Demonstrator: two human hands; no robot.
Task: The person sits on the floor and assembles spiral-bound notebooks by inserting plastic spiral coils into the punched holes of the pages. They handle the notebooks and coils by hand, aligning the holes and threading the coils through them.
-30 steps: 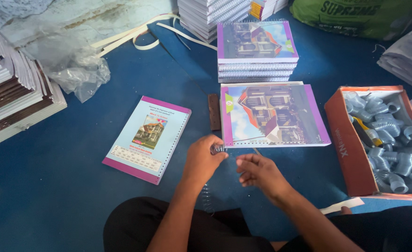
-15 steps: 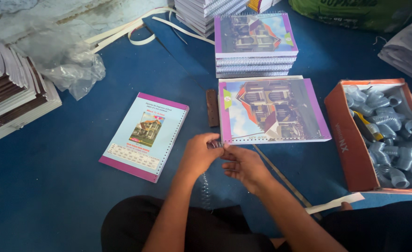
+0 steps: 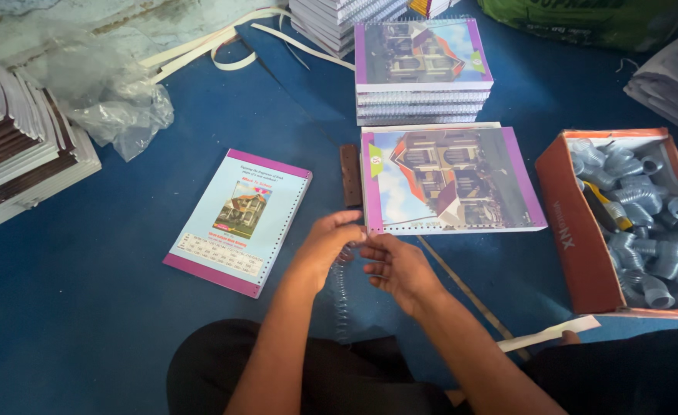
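While the notebook lies flat on the blue mat with its punched edge toward the person, both hands have drawn together at that edge's left corner since a second ago, when the right one hung apart and lower. The left hand now curls, fingers narrowed, at the top of the wire coil, which trails down toward the lap; the right hand sits just beside it, fingers loosely bent, and whether it pinches the wire I cannot tell. This closing-in suggests the coil's end is being lined up with the first holes, not yet threaded. The loose cover rests untouched to the left, a bound stack stands beyond the notebook, and the box of grey fittings sits to the right.
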